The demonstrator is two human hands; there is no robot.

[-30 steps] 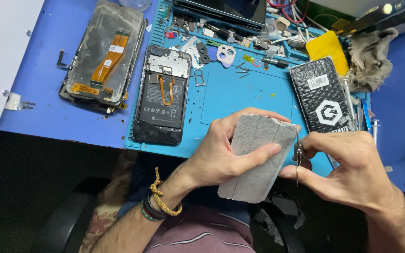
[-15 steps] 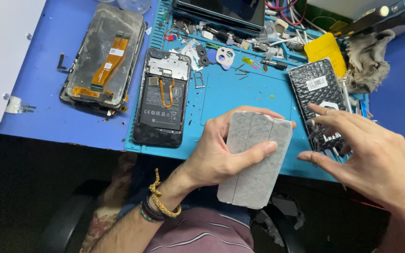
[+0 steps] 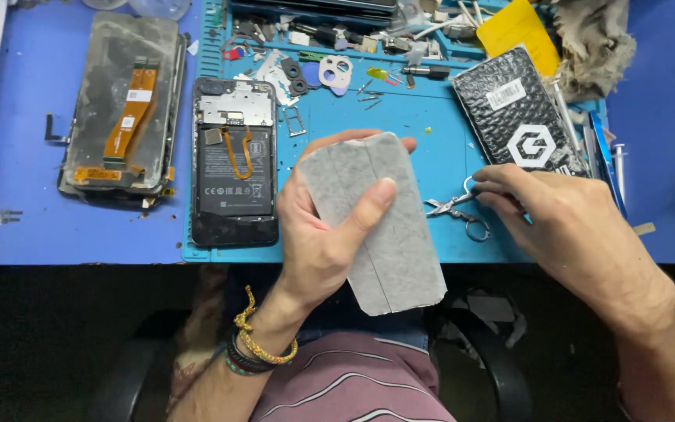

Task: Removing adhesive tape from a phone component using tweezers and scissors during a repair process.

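Moving off the black packet [image 3: 526, 129], my right hand [image 3: 568, 234] is pinching the small scissors [image 3: 456, 209] on the blue mat [image 3: 423, 152]. My left hand [image 3: 318, 234] is gripping the grey sheet [image 3: 388, 227], uncut so far, above the tabletop [image 3: 25, 227] edge, beside the opened phone [image 3: 236, 160].

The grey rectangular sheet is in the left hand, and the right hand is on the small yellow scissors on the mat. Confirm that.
Not quite. The small scissors under the right hand are silver metal, not yellow, as the head view shows. The left hand does hold the grey rectangular sheet.
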